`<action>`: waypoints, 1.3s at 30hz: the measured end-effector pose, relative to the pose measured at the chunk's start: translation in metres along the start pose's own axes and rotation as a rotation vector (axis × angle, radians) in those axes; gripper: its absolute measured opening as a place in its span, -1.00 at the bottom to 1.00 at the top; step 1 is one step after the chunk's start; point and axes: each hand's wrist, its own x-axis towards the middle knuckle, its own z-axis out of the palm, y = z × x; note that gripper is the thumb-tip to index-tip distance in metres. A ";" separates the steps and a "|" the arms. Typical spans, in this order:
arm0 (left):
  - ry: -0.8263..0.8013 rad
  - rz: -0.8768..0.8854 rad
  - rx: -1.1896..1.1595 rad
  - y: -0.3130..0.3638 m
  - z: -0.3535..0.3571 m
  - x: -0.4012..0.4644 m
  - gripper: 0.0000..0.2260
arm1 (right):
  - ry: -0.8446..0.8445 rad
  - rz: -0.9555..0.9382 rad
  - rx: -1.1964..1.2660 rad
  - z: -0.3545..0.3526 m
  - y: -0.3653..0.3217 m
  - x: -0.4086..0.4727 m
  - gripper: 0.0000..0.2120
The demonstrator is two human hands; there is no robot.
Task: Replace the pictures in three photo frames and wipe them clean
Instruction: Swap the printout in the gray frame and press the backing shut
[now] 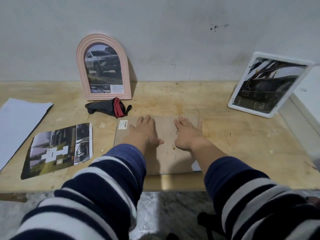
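Observation:
A third photo frame lies face down in the middle of the wooden table, its brown backing board (166, 129) up. My left hand (145, 131) and my right hand (187, 134) rest flat on that board, fingers spread, holding nothing. A pink arched frame (103, 66) with a truck picture leans on the wall at the back. At the right a white rectangular frame (267, 86) with a dark picture leans on a white box. A loose picture (58, 150) lies at the left. A dark grey and red cloth (109, 107) sits in front of the pink frame.
A white sheet of paper (19, 123) lies at the far left, partly over the table (242, 135) edge. A white box (310, 94) stands at the right behind the white frame. The table's front edge is close to my body, marble floor below.

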 end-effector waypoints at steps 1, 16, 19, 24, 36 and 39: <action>-0.023 0.013 0.027 0.002 0.001 0.004 -0.04 | -0.006 -0.006 -0.004 -0.002 0.001 0.000 -0.18; 0.011 0.012 0.226 0.007 0.007 0.015 -0.01 | -0.055 0.005 0.037 -0.019 0.004 0.009 -0.08; -0.012 0.016 0.219 0.006 0.013 0.010 -0.08 | -0.078 0.026 0.065 -0.017 0.002 0.006 -0.11; -0.136 0.090 0.140 -0.023 0.020 -0.014 0.04 | 0.043 0.005 0.046 -0.009 0.002 -0.009 -0.35; -0.090 -0.040 0.017 -0.048 0.037 -0.057 0.03 | -0.218 -0.009 0.121 0.020 -0.021 -0.045 0.18; -0.074 -0.040 0.027 -0.050 0.040 -0.060 0.00 | -0.229 -0.003 0.184 0.027 -0.025 -0.045 0.12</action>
